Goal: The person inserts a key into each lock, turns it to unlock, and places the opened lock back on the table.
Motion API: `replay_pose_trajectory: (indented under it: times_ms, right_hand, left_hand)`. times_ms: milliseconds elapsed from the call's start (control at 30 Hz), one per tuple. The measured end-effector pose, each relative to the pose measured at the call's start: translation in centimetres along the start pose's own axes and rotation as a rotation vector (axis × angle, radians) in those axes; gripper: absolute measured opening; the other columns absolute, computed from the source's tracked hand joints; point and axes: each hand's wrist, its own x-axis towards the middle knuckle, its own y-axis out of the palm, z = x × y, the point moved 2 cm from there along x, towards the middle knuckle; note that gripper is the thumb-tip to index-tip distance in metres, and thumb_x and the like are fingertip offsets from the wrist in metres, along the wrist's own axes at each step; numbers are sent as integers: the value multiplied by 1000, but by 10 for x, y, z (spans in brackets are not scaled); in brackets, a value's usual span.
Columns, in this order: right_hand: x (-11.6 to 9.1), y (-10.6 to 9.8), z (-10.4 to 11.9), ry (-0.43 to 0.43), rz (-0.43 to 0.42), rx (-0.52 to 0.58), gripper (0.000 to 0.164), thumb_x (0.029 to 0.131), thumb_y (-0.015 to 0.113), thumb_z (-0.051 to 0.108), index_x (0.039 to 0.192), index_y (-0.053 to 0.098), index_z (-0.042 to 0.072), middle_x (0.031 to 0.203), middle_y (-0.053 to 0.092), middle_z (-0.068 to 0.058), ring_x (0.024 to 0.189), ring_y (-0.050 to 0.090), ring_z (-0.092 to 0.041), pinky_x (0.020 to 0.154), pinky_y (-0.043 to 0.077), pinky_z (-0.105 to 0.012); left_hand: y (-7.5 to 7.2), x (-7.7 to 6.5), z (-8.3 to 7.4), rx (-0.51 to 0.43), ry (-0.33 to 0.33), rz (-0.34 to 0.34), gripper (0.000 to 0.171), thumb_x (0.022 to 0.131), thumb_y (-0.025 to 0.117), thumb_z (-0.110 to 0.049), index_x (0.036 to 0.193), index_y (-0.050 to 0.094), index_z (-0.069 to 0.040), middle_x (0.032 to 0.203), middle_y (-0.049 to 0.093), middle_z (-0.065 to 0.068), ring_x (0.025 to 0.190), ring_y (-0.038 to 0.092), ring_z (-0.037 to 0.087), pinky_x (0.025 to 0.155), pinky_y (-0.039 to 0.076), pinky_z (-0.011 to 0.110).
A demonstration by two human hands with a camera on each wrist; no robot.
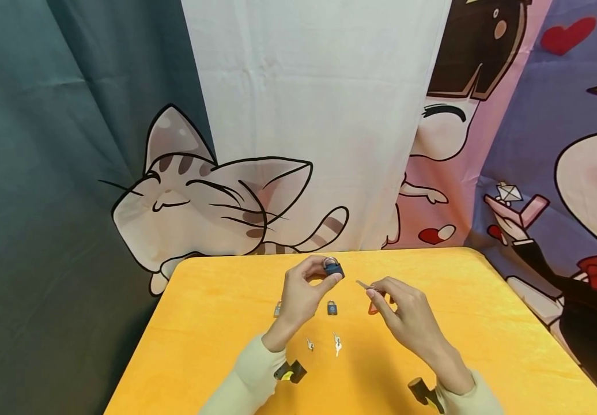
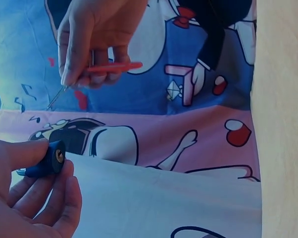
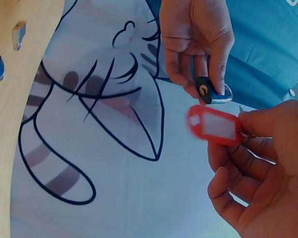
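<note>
My left hand [image 1: 301, 291] pinches a dark blue padlock [image 1: 334, 269] between thumb and fingers, above the far part of the table. The padlock's brass keyhole [image 2: 60, 154] faces the right hand in the left wrist view. My right hand [image 1: 407, 311] pinches a thin silver key [image 1: 363, 284], its tip pointing toward the padlock with a gap between them. From the key's ring hangs a red key tag [image 3: 219, 126] with a white label. Most of the key is hidden behind the thumb in the right wrist view.
On the yellow table [image 1: 215, 357] lie a second blue padlock [image 1: 332, 308] and a silver-grey padlock [image 1: 277, 310], partly behind the left wrist. Nearer me lie a small key [image 1: 310, 344] and a bunch of keys [image 1: 337, 344]. A printed curtain [image 1: 298, 115] hangs behind the table.
</note>
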Motion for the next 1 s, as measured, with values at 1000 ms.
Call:
replay_pose_trajectory:
  times_ms: [1000]
  right_hand:
    - [17, 42, 35, -43, -7, 162, 10, 91, 67, 5, 89, 67, 15, 67, 59, 15, 62, 50, 7, 60, 46, -20]
  left_hand:
    - [-21, -27, -8, -618, -288, -91, 23, 90, 70, -9, 109, 57, -7, 97, 71, 0, 94, 69, 11, 91, 56, 27]
